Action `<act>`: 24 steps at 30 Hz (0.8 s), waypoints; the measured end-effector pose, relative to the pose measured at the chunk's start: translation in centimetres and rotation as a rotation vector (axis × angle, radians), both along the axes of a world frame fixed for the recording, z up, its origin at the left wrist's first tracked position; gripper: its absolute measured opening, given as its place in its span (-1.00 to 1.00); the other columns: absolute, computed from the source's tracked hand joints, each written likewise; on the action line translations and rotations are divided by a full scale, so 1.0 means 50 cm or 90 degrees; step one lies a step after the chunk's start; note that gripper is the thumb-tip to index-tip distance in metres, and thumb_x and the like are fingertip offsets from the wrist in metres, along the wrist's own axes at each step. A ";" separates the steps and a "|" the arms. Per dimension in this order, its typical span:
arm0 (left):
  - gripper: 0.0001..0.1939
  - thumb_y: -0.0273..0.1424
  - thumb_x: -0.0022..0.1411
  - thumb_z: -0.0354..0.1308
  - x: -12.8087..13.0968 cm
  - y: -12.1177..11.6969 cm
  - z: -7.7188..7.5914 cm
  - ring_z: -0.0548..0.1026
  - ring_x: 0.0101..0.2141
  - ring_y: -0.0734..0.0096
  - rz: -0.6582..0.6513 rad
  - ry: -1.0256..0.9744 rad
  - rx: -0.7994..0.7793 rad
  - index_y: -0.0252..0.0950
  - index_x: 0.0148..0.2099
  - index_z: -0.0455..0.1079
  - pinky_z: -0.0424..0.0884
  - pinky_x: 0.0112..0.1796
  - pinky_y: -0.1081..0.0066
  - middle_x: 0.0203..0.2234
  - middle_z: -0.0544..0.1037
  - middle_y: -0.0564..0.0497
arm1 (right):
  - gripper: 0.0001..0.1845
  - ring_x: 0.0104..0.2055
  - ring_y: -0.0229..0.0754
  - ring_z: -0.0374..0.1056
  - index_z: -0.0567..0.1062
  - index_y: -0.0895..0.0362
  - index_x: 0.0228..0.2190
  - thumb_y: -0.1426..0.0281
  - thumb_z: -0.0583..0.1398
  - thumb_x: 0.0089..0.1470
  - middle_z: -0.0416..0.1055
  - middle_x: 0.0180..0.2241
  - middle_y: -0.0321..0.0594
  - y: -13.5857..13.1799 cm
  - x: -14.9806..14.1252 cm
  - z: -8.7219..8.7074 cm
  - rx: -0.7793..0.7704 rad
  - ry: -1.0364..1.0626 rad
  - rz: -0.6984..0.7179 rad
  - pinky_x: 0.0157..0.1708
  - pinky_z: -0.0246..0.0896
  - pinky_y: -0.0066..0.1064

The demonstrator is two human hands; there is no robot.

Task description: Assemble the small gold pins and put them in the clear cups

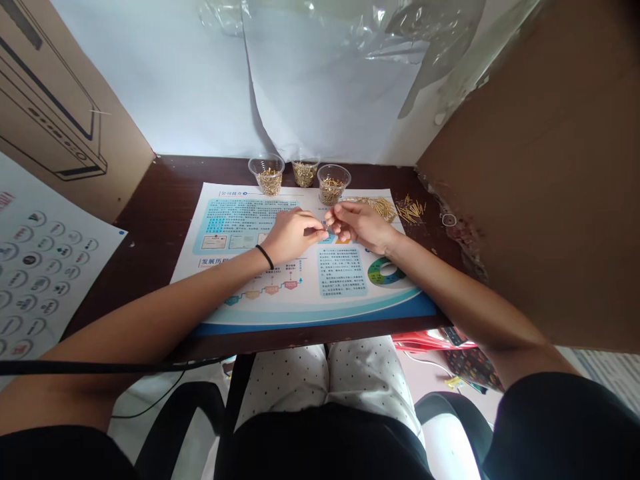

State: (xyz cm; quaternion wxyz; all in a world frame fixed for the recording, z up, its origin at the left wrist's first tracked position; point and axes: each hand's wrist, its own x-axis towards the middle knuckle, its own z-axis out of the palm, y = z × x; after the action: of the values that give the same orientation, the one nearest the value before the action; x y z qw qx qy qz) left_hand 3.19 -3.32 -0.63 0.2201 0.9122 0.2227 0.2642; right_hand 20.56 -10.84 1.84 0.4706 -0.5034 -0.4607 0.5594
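so the desk is dark reddish-brown, boxed in by plain brown cardboard on the right and a cardboard panel with some appliance drawn on it on the left. white sheeting at the back, crinkly clear plastic up top, plus a paper with round logos at far left

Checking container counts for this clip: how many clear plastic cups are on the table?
3: the left cup, the middle cup slightly farther back, and the right cup just beyond the right hand. No others show.
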 end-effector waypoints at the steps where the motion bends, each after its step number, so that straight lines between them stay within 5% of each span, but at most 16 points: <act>1: -0.84 -0.35 0.22 0.19 0.000 0.000 0.000 0.45 -0.32 0.36 0.004 0.004 0.002 -0.29 -0.36 0.52 0.34 -0.22 0.33 -0.41 0.57 -0.01 | -0.75 -0.53 -0.38 0.24 0.46 0.16 -0.40 0.21 0.27 0.08 0.33 -0.52 -0.31 -0.001 0.000 0.000 0.018 -0.033 -0.002 -0.56 0.26 -0.49; 7: -0.74 -0.33 0.28 0.10 -0.002 -0.003 0.008 0.43 -0.35 0.35 0.017 0.023 0.006 -0.32 -0.43 0.44 0.31 -0.25 0.32 -0.45 0.54 -0.03 | -0.84 -0.52 -0.34 0.29 0.47 0.14 -0.44 0.31 0.30 0.01 0.36 -0.54 -0.31 -0.007 -0.005 0.011 0.096 -0.205 0.011 -0.58 0.26 -0.48; 12: -0.56 -0.30 0.38 -0.07 -0.002 -0.010 0.017 0.43 -0.35 0.35 0.034 -0.002 -0.035 -0.31 -0.51 0.41 0.31 -0.21 0.30 -0.50 0.54 -0.04 | -0.82 -0.62 -0.37 0.13 0.48 0.14 -0.42 0.27 0.23 0.06 0.33 -0.60 -0.31 0.009 0.072 0.037 0.079 -0.294 -0.088 -0.68 -0.01 -0.48; 18: -0.61 -0.36 0.35 -0.04 -0.003 -0.015 0.021 0.45 -0.32 0.35 0.007 0.039 -0.041 -0.31 -0.51 0.41 0.31 -0.19 0.30 -0.47 0.55 -0.02 | -0.84 -0.56 -0.30 0.19 0.53 0.17 -0.52 0.36 0.23 0.01 0.36 -0.60 -0.26 0.024 0.162 0.054 0.043 -0.672 -0.130 -0.51 0.08 -0.37; 24: -0.64 -0.36 0.33 0.00 -0.004 -0.014 0.017 0.45 -0.32 0.35 0.006 0.047 -0.025 -0.30 -0.51 0.40 0.30 -0.17 0.28 -0.47 0.55 -0.02 | -0.80 -0.43 -0.16 0.36 0.62 0.16 -0.36 0.36 0.20 0.06 0.49 -0.48 -0.15 0.028 0.166 0.047 0.041 -0.783 -0.186 -0.36 0.21 -0.28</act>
State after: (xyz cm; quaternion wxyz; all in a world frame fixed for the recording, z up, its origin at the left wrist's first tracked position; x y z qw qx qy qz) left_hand 3.00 -4.00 0.20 0.2284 0.9157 0.2404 0.2269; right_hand 28.87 -9.45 4.18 0.2063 -0.7759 -0.5903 0.0837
